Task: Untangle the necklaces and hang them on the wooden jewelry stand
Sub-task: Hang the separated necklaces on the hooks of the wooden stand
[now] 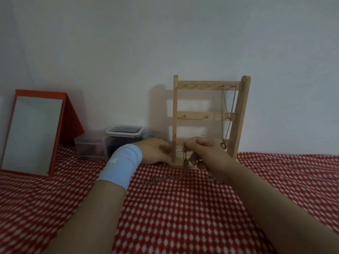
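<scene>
The wooden jewelry stand [209, 118] stands upright against the wall on the red patterned cloth. One silver necklace [227, 114] with a ring pendant hangs from a hook at the right of its top bar. My right hand [207, 153] pinches a tangled bunch of chains [185, 162] in front of the stand's base; beads or pendants hang under the palm. Part of the chain [157, 179] trails onto the cloth. My left hand [156, 151], with a light blue wristband, rests at the stand's left post near its base; its fingers are blurred.
A red-framed mirror [34, 132] leans at the left. Two clear plastic boxes [110, 142] sit between the mirror and the stand. The red and white cloth [183, 217] covers the whole surface toward me.
</scene>
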`<state>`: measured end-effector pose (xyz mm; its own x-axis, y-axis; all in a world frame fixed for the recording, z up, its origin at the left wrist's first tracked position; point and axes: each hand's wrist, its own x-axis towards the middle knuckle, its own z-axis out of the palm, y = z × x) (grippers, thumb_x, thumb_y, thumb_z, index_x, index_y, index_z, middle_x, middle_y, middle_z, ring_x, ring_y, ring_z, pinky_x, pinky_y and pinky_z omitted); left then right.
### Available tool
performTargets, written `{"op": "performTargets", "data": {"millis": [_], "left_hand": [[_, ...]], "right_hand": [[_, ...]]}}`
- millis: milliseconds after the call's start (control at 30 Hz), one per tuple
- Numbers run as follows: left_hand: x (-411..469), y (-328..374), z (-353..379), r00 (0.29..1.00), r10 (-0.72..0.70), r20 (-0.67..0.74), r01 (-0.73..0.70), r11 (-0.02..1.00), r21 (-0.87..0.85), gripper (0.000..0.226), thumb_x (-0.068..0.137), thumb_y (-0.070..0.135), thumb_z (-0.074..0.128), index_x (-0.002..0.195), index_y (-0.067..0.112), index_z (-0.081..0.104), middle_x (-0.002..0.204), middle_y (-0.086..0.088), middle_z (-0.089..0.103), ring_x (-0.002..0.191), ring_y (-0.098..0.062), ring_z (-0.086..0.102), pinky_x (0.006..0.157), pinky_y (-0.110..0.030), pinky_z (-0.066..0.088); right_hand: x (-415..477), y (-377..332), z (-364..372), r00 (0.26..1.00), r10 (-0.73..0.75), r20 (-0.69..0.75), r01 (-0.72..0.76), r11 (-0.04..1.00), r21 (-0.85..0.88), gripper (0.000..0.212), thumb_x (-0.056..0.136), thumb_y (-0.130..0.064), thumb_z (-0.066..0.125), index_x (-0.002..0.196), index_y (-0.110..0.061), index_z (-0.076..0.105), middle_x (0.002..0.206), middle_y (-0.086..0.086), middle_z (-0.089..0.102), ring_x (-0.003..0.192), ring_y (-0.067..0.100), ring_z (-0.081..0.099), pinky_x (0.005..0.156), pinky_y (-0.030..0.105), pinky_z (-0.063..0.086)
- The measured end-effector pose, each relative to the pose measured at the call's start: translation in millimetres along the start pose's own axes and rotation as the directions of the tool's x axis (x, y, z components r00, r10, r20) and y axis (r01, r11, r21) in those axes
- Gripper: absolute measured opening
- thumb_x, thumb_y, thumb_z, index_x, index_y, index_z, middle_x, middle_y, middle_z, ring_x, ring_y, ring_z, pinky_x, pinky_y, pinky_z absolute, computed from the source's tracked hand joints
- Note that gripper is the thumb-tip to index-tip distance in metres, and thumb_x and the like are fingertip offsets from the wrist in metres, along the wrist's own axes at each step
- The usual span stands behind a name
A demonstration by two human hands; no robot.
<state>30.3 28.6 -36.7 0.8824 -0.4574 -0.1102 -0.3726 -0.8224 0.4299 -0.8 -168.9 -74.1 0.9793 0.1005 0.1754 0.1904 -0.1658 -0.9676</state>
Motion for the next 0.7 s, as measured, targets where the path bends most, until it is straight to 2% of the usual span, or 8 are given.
{"op": "performTargets", "data": {"millis": [67,100,233,367,467,600,633,700], "left_hand": [[-4,11,-1,0.991,0.130,-0.013,-0.130,0.968,-0.216,0.023,0.090,0.029,0.066,0.111,0.040,0.064,0.114,0.014,0.068,0.108,-0.005,0.062,0.101,-0.026,0.044],[-5,14,1,0.988,0.152,-0.012,-0.150,0.952,-0.268,0.023,0.089,0.028,0.069,0.106,0.042,0.064,0.109,0.016,0.069,0.105,-0.003,0.063,0.099,-0.023,0.045],[4,12,18,0.992,0.122,-0.022,-0.123,0.957,-0.262,0.035,0.088,0.033,0.069,0.121,0.021,0.067,0.110,0.007,0.072,0.101,-0.006,0.066,0.098,-0.023,0.048],[8,6,26,0.993,0.121,-0.016,-0.120,0.950,-0.288,0.030,0.092,0.036,0.063,0.118,0.021,0.070,0.094,0.017,0.068,0.092,0.002,0.063,0.085,-0.014,0.044],[8,3,21,0.994,0.109,-0.010,-0.108,0.971,-0.212,0.026,0.092,0.036,0.064,0.115,0.025,0.071,0.091,0.021,0.065,0.089,0.005,0.060,0.086,-0.015,0.044],[6,-5,12,0.997,0.082,0.010,-0.081,0.994,-0.071,0.026,0.088,0.036,0.069,0.111,0.024,0.074,0.102,0.013,0.070,0.096,-0.003,0.063,0.090,-0.020,0.046],[5,-6,10,0.998,0.064,0.028,-0.064,0.998,-0.024,0.028,0.087,0.035,0.070,0.113,0.024,0.074,0.107,0.012,0.071,0.098,-0.005,0.064,0.093,-0.023,0.047],[4,-7,8,0.998,0.016,0.062,-0.021,0.996,0.090,0.032,0.086,0.035,0.071,0.116,0.024,0.073,0.114,0.011,0.070,0.098,-0.006,0.062,0.095,-0.024,0.046]], "right_hand": [[0,-2,2,1.000,-0.019,0.022,0.019,1.000,0.025,0.023,0.101,-0.029,0.060,0.099,-0.012,0.076,0.085,-0.007,0.074,0.057,0.010,0.055,0.049,0.021,0.038],[0,-2,3,1.000,-0.023,0.020,0.022,0.998,0.056,0.022,0.101,-0.027,0.060,0.098,-0.013,0.076,0.085,-0.005,0.074,0.056,0.010,0.054,0.048,0.021,0.037],[1,-1,-1,1.000,-0.018,0.002,0.017,0.988,0.154,0.021,0.101,-0.025,0.061,0.090,-0.015,0.076,0.079,-0.003,0.071,0.054,0.011,0.049,0.044,0.021,0.034],[2,1,-5,1.000,-0.014,0.019,0.011,0.994,0.111,0.018,0.098,-0.025,0.064,0.092,-0.014,0.076,0.072,-0.006,0.069,0.055,0.011,0.050,0.045,0.021,0.034],[-1,-1,-7,0.994,-0.014,0.104,0.009,0.999,0.049,0.018,0.095,-0.026,0.066,0.095,-0.012,0.077,0.067,-0.007,0.065,0.057,0.010,0.052,0.048,0.020,0.035],[-4,-1,-9,0.987,0.004,0.158,0.004,0.999,-0.048,0.017,0.094,-0.016,0.069,0.100,-0.002,0.077,0.067,-0.010,0.068,0.054,0.000,0.057,0.048,0.014,0.041],[-4,0,-8,0.984,-0.001,0.178,0.017,0.996,-0.088,0.015,0.093,-0.013,0.071,0.099,-0.003,0.078,0.071,-0.010,0.072,0.057,-0.002,0.061,0.053,0.012,0.046],[-4,1,-7,0.975,-0.015,0.222,0.056,0.983,-0.177,0.009,0.088,-0.014,0.077,0.094,-0.008,0.081,0.088,-0.004,0.079,0.078,0.003,0.072,0.073,0.018,0.054]]}}
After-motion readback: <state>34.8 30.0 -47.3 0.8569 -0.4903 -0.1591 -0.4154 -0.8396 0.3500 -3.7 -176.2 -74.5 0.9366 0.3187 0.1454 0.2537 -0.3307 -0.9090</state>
